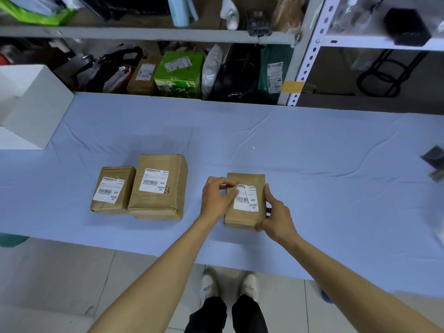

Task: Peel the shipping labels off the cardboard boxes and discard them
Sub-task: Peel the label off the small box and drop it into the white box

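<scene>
Three brown cardboard boxes lie on the blue-covered table [312, 145]. The small box [247, 218] nearest me carries a white shipping label [248, 200]. My left hand [217, 199] pinches the label's upper left corner, which looks lifted off the cardboard. My right hand [274, 217] grips the box's right side and lower corner. To the left stand a larger box [158, 203] with its label [153, 180] flat, and a smaller box [113, 205] with its label [109, 189] flat.
A white box [31, 104] stands at the table's far left. Metal shelving [302, 68] behind the table holds parcels and bags. A dark object [433, 162] lies at the right edge. My feet [228, 287] stand on the tiled floor below the table's front edge.
</scene>
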Demonstrator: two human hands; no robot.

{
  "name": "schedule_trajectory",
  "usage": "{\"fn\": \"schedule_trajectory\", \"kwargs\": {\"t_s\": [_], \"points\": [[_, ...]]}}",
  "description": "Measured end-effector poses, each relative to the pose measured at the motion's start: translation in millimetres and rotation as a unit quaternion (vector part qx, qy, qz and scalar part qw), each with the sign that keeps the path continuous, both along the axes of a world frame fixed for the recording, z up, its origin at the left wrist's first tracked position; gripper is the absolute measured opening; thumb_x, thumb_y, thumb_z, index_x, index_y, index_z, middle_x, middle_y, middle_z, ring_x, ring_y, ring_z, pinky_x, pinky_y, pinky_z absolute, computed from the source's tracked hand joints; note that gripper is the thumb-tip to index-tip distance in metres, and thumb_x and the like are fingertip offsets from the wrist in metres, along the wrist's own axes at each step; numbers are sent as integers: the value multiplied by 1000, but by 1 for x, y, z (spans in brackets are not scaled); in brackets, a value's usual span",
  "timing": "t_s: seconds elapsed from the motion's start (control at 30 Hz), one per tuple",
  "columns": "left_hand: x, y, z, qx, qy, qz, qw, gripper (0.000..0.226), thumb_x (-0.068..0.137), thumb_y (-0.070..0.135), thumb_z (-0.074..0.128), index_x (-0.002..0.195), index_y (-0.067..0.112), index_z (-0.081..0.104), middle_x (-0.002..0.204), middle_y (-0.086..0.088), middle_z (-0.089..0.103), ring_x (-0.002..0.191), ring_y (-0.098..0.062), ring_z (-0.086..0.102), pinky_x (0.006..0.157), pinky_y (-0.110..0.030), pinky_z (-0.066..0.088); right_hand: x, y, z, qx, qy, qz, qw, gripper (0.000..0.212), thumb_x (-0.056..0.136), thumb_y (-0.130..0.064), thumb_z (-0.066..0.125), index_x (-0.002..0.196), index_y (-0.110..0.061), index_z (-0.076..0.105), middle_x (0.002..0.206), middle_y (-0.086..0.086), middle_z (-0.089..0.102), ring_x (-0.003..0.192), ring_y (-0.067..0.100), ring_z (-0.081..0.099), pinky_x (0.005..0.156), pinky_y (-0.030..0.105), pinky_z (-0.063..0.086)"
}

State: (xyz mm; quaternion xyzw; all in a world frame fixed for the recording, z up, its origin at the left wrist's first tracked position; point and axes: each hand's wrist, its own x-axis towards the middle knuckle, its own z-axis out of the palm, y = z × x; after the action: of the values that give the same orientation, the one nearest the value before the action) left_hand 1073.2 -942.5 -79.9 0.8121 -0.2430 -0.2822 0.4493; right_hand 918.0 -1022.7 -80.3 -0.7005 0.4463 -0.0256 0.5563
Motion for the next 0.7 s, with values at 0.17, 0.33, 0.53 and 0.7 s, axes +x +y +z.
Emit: {"fn": "schedule_trajectory", "kwargs": {"t_s": [0.17,0.33,0.53,0.7], "points": [[-14,-14,-2,53,-28,51,997,14,80,22,75,93,19,70,110,3,51,93,-9,58,86,-21,44,-1,-2,1,2,5,8,1000,120,60,11,75,152,-30,9,116,-2,57,102,17,57,75,31,57],[-13,-14,2,62,-35,58,996,8,81,24,74,88,20,71,108,6,51,90,-7,58,80,-20,39,1,0,0,6,3,-5,1000,121,59,12,74,152,-32,10,119,1,58,102,21,59,76,37,59],[-14,-14,2,73,-53,49,995,5,83,27,73,85,22,71,106,5,52,91,-10,60,79,-21,40,1,1,3,6,10,-3,1000,121,58,11,76,152,-30,10,117,0,60,101,19,59,71,28,57],[-15,-17,6,94,-62,53,992,5,84,25,71,82,20,71,105,5,51,91,-14,61,82,-20,37,3,2,4,5,14,-9,1000,124,56,11,75,152,-30,10,114,0,60,101,24,60,76,37,58]]}}
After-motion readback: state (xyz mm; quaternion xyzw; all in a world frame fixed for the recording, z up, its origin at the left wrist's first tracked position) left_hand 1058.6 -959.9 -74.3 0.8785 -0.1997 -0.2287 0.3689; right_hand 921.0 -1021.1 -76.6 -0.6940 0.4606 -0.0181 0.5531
